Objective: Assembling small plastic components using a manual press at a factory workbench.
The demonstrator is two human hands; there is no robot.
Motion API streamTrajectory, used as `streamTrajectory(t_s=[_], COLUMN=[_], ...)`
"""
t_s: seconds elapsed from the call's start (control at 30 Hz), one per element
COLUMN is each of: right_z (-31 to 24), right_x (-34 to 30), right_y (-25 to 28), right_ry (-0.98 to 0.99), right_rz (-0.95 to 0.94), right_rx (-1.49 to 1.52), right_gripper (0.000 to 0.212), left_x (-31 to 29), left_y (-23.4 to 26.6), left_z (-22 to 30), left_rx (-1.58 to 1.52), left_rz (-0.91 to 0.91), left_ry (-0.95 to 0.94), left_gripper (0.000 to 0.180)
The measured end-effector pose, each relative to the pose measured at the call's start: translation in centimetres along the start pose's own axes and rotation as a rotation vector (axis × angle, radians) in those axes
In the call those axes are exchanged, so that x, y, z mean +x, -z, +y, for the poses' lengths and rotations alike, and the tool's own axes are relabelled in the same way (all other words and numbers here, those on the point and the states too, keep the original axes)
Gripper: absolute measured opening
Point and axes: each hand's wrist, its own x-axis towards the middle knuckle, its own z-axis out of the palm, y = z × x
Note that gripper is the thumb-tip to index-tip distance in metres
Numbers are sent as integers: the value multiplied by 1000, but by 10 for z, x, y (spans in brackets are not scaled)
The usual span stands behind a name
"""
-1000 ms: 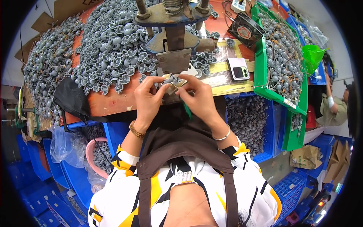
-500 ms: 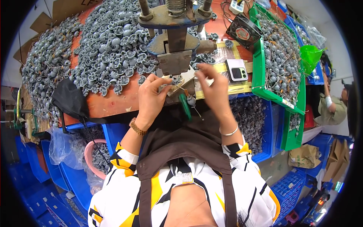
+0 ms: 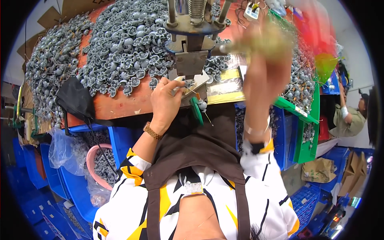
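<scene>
My left hand [image 3: 166, 103] is closed at the press, thumb and forefinger pinched on a small grey plastic part [image 3: 189, 84] under its metal ram [image 3: 191, 64]. A thin rod runs from the part toward a grey ball [image 3: 202, 105] hanging beside a green piece [image 3: 196, 111] at the table edge. Up to the right, my right hand [image 3: 268, 68] is smeared by motion, near the press's side shaft [image 3: 219, 49]. A yellowish-green blur covers its fingers, so their grip is hidden.
Heaps of grey plastic caps [image 3: 128, 48] cover the red table [image 3: 112, 107]. A green tray [image 3: 298, 109] of ball-ended parts stands right, with a blurred red shape [image 3: 318, 24] above. Blue bins [image 3: 122, 140] sit below the edge. Another person [image 3: 350, 114] works far right.
My right hand has swung up and right from beside the press, now blurred. My left hand stays pinched at the part. A red blur has appeared at upper right; the view has shifted slightly.
</scene>
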Motion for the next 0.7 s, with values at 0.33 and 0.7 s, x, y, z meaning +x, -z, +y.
streamTrajectory(t_s=[0.33, 0.7], right_z=[-19, 36], right_x=[-27, -103], right_y=[24, -30], right_ry=[-2, -469], right_rz=[156, -410], right_rx=[-280, -324], right_gripper=[25, 12], left_x=[-8, 2], left_y=[8, 82], left_z=[-5, -103], left_rx=[-118, -128], left_rz=[-84, 313], left_ry=[120, 231], left_gripper=[35, 27])
